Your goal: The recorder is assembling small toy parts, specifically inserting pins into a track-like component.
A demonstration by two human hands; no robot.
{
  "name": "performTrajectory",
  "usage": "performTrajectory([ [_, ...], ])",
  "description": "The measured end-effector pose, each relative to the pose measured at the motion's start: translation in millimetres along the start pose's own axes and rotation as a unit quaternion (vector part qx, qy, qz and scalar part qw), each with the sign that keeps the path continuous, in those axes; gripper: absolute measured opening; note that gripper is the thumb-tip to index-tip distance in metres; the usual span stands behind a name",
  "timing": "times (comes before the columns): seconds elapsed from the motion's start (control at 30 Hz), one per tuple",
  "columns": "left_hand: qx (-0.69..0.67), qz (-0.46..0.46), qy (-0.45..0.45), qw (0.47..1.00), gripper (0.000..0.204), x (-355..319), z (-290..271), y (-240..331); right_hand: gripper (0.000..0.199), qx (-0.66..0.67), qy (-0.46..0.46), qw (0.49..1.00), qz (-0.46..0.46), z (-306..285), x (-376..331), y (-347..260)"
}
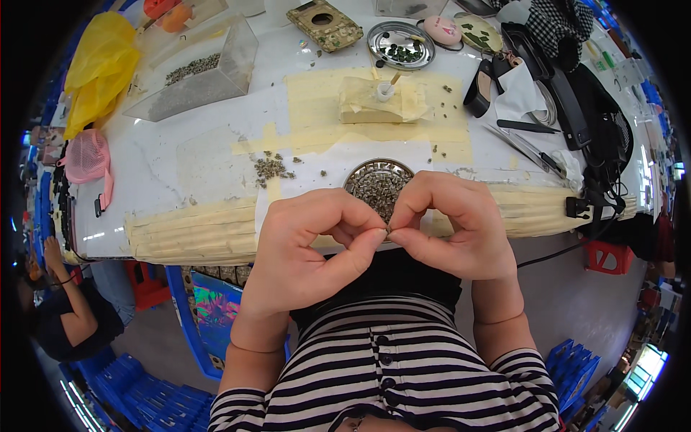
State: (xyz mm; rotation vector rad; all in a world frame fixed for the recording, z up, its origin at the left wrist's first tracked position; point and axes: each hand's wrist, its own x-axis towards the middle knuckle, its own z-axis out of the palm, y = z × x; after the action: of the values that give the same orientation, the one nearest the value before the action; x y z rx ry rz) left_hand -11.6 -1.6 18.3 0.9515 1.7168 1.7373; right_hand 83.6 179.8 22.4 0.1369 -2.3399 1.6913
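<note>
My left hand (324,241) and my right hand (450,223) meet fingertip to fingertip over the table's near edge. Thumb and forefinger of each are pinched together on a tiny piece, too small to make out. Just behind the fingers sits a round metal dish (360,170) full of small grey-brown metallic pieces (376,183), partly covered by my hands. A loose heap of similar pieces (271,168) lies to the left, on and beside a white sheet (324,155).
A taped block (374,108) holds a small white cup. Farther back stand a metal plate (401,61) of dark green bits and a camouflage-patterned box (325,24). A clear bin (216,83) is at left; tweezers (529,147) lie right. Another person (79,317) sits at far left.
</note>
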Motion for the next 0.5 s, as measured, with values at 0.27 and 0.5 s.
performTrajectory([
  [0.27, -0.151, -0.096, 0.014, 0.984, 0.004, -1.0, 3.7, -2.8, 0.012, -0.012, 0.005, 0.999, -0.038, 0.8, 0.6, 0.6],
  [0.5, -0.028, 0.06, -0.005, 0.998, 0.003, 2.0, 2.5, -6.6, 0.012, 0.067, -0.002, 0.998, -0.018, 1.3, -0.1, 3.4],
])
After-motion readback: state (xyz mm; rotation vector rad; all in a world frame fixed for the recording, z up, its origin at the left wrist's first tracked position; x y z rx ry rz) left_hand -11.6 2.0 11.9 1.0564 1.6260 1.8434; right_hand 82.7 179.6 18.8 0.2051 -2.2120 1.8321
